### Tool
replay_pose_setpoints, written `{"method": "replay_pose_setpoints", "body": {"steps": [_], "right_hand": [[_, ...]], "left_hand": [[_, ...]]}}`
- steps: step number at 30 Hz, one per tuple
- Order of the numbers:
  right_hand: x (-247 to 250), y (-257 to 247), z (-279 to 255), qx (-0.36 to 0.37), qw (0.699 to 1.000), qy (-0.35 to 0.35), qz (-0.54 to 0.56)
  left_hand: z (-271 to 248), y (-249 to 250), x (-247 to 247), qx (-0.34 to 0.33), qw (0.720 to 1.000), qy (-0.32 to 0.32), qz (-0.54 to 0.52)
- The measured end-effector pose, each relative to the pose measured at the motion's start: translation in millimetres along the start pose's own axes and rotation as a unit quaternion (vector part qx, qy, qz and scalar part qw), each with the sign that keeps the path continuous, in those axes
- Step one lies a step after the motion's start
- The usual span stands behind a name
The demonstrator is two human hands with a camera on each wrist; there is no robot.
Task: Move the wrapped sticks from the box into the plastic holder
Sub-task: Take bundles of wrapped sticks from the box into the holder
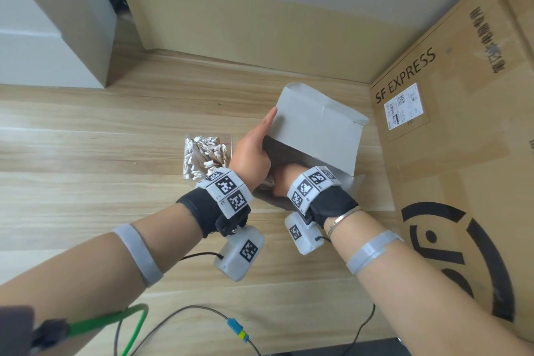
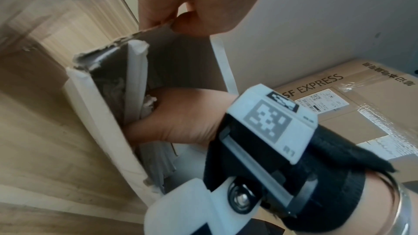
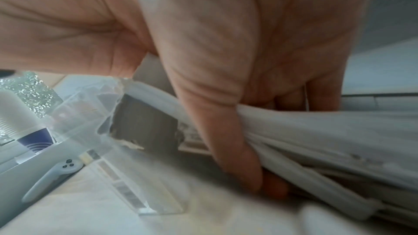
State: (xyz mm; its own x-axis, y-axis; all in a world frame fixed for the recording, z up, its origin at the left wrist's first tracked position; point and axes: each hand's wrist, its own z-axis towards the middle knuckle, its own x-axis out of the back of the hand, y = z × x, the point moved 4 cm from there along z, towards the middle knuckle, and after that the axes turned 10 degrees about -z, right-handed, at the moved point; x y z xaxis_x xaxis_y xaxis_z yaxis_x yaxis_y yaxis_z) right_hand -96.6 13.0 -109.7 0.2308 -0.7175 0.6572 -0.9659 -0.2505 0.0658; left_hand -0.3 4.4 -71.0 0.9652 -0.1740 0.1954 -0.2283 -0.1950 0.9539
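Note:
A grey cardboard box lies open on the wooden table, its flap raised. My left hand pinches the box's torn upper edge between thumb and fingers. Reaching into the opening, my right hand curls round a bundle of white paper-wrapped sticks. One wrapped stick stands up against the inner wall. Just left of the box is the clear plastic holder, with several wrapped sticks fanned out in it. In the head view my right fingers are hidden inside the box.
A large brown SF EXPRESS carton walls off the right side. A white cabinet stands at the back left. Black and green cables trail along the table's near edge. A pale controller-like object lies beyond the holder.

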Motion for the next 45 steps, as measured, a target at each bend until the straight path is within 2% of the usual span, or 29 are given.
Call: {"method": "replay_pose_setpoints", "body": {"steps": [4, 8, 16, 20, 26, 29, 31, 33, 36, 38, 41, 43, 45], "right_hand": [[4, 0, -4, 0.027, 0.999, 0.011, 0.031], [10, 12, -9, 0.013, 0.994, 0.04, 0.099], [16, 18, -13, 0.034, 0.975, 0.11, 0.189], [24, 12, -20, 0.051, 0.96, 0.133, 0.241], [39, 0, -26, 0.078, 0.948, 0.162, 0.263], [46, 1, -26, 0.085, 0.93, 0.201, 0.294], [54, 10, -28, 0.046, 0.905, 0.248, 0.344], [66, 20, -33, 0.015, 0.862, 0.301, 0.407], [88, 16, -41, 0.052, 0.803, 0.37, 0.465], [102, 5, -44, 0.094, 0.761, 0.393, 0.507], [116, -13, -46, 0.155, 0.712, 0.414, 0.545], [121, -25, -45, 0.186, 0.687, 0.412, 0.568], [123, -33, -44, 0.21, 0.664, 0.411, 0.588]], "left_hand": [[1, 0, 0, 0.032, 0.999, -0.026, 0.018], [1, 1, 1, 0.054, 0.996, -0.058, 0.051], [10, -2, 1, 0.078, 0.992, -0.042, 0.091], [11, 2, 3, 0.046, 0.996, -0.022, 0.078], [9, 7, -3, 0.012, 0.998, -0.043, 0.042], [12, 17, 9, -0.032, 0.998, -0.024, 0.046], [14, 24, 25, -0.057, 0.996, 0.006, 0.072], [16, 26, 42, -0.066, 0.992, 0.045, 0.096], [16, 23, 62, -0.071, 0.983, 0.064, 0.157], [15, 15, 69, -0.041, 0.973, 0.05, 0.224], [13, -6, 79, 0.047, 0.957, 0.034, 0.285], [9, -18, 84, 0.09, 0.952, 0.032, 0.29], [7, -25, 87, 0.108, 0.96, 0.028, 0.258]]}}
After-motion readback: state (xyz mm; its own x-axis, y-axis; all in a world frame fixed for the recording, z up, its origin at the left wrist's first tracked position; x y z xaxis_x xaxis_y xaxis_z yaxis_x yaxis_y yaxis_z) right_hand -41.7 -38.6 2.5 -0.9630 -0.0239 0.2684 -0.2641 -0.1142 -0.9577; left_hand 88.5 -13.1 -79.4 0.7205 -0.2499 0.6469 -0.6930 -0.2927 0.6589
